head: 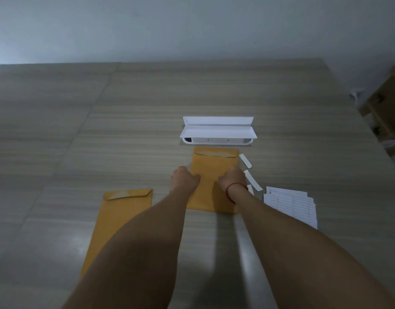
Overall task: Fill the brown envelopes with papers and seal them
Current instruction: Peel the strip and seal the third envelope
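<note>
Head view: two brown envelopes, flaps folded down, lie on a table (58, 134). Left hand (185, 179) and right hand (233, 178), both curled closed, press on the centre envelope (214, 161). Second envelope (120, 210) lies nearer the left edge. Papers (292, 204) sit right; white tray (217, 130) behind, contents unclear.

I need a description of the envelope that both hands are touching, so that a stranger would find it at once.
On the wooden table, find the open white case in the middle. Just in front of it lies a brown envelope, with the left hand and the right hand on it. The other envelope lies further left, nearer the person, untouched by the hands.
</note>
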